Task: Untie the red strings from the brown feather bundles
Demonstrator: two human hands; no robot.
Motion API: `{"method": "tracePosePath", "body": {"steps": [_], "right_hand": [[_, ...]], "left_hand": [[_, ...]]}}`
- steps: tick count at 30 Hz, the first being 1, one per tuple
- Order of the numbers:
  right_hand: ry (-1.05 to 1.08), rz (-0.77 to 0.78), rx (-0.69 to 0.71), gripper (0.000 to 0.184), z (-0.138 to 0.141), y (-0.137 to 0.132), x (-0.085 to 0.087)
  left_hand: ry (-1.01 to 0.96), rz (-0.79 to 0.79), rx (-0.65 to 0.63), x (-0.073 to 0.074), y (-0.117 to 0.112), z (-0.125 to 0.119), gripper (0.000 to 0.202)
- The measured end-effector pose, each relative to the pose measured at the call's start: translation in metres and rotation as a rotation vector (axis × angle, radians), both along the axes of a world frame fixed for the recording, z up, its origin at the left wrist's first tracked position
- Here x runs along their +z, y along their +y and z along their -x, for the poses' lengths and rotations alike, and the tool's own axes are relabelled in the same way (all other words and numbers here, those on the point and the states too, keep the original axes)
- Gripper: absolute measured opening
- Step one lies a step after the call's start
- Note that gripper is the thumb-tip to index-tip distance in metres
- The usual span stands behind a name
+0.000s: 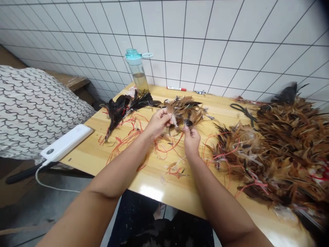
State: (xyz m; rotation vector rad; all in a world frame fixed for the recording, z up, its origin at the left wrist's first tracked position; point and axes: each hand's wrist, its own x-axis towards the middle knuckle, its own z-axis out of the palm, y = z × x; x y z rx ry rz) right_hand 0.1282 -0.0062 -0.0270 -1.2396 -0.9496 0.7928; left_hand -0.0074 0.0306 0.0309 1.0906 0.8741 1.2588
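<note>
Forearms first, up from the bottom edge and over the near rim of table (154, 185). Left hand (157, 122): fingers curled closed round the base of a feather bunch (183, 109), thumb on top. Right hand (191, 139), just to the right and a little nearer: fingertips pinched narrow on a quill end at the bunch's lower edge. Bunch brown and tan, fanning away beyond the knuckles of both hands.

Red string (128, 139) looped loose on the wood under and left of the hands, more strands between the wrists. Power bank (67, 141), white, on the near left corner, cable hanging off the edge. Feather heap (285, 151), big, brown, tangled with red string, over the right side of the table, near the right hand but apart from it. Dark feathers (123, 106) in a small pile beyond the left hand. Scissors (244, 111) at the heap's far edge.

Wood pale and glossy, glare near the front rim. Further back, bottle (137, 72) upright with teal lid, and marker (176, 89) lying by the wall. Wall (218, 41) of white tiles with dark grout. Patterned cloth (33, 106) off to the left beside the table, grey floor below.
</note>
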Motion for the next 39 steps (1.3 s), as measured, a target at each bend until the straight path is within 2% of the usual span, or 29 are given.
{"method": "tracePosePath", "body": {"steps": [5, 10, 18, 22, 24, 26, 28, 31, 33, 36, 39], "right_hand": [[-0.149, -0.003, 0.058, 0.030, -0.001, 0.001, -0.004], [-0.204, -0.001, 0.093, 0.032, -0.003, 0.005, -0.009], [-0.098, 0.030, 0.211, 0.030, -0.001, 0.006, -0.007], [0.038, 0.037, 0.215, 0.029, -0.003, 0.006, -0.004], [0.092, 0.031, 0.187, 0.031, -0.005, 0.007, -0.003], [0.137, 0.033, 0.157, 0.033, -0.006, 0.008, -0.002], [0.156, 0.038, 0.126, 0.033, -0.006, 0.007, 0.000], [0.145, 0.043, 0.103, 0.032, -0.006, 0.006, 0.002], [0.134, 0.034, 0.103, 0.032, -0.005, 0.004, 0.003], [0.129, 0.033, 0.111, 0.032, -0.004, 0.002, 0.005], [0.112, 0.051, 0.100, 0.033, -0.004, 0.002, 0.004]], "left_hand": [[0.163, -0.089, -0.027, -0.009, -0.002, -0.006, 0.016], [0.289, -0.196, -0.018, -0.014, -0.001, -0.006, 0.012], [0.388, -0.318, 0.004, -0.017, -0.003, -0.009, 0.011], [0.397, -0.307, 0.034, -0.012, -0.001, -0.002, 0.011], [0.482, -0.314, 0.042, -0.006, 0.001, 0.008, 0.011], [0.641, -0.298, -0.064, 0.001, 0.002, 0.020, 0.010], [0.802, -0.258, -0.247, 0.006, 0.002, 0.030, 0.009], [0.951, -0.224, -0.451, 0.006, 0.001, 0.037, 0.010], [0.981, -0.229, -0.494, 0.003, 0.001, 0.035, 0.013], [0.979, -0.262, -0.475, -0.001, 0.001, 0.031, 0.015], [0.955, -0.273, -0.497, 0.000, 0.002, 0.032, 0.013]]}}
